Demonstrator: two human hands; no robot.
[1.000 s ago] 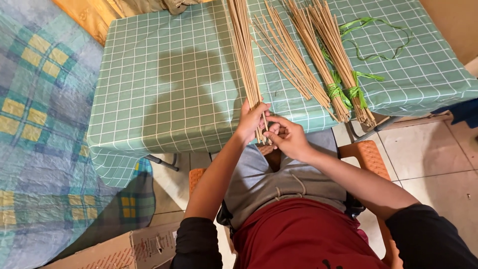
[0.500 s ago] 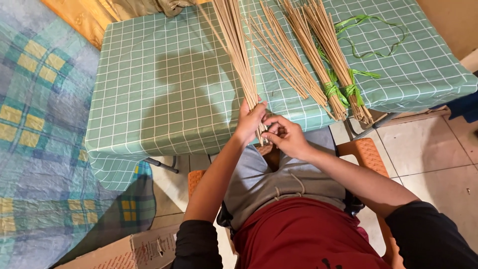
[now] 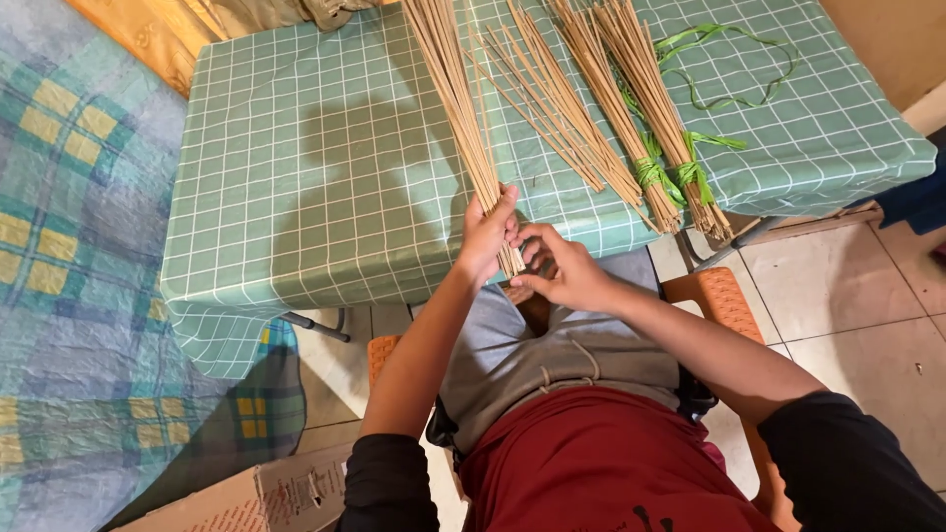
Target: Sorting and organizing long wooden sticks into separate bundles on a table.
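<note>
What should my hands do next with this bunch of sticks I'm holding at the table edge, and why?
Probably tap the ends level. The left hand grips the bunch of sticks near its lower end and the right hand fingers the tips. The two finished bundles carry green ties; this bunch has none.

1. A brown cardboard box (image 3: pixel 261 493) with dark printing on its side lies on the floor at the lower left of the frame, partly cut off by the bottom edge.
</note>
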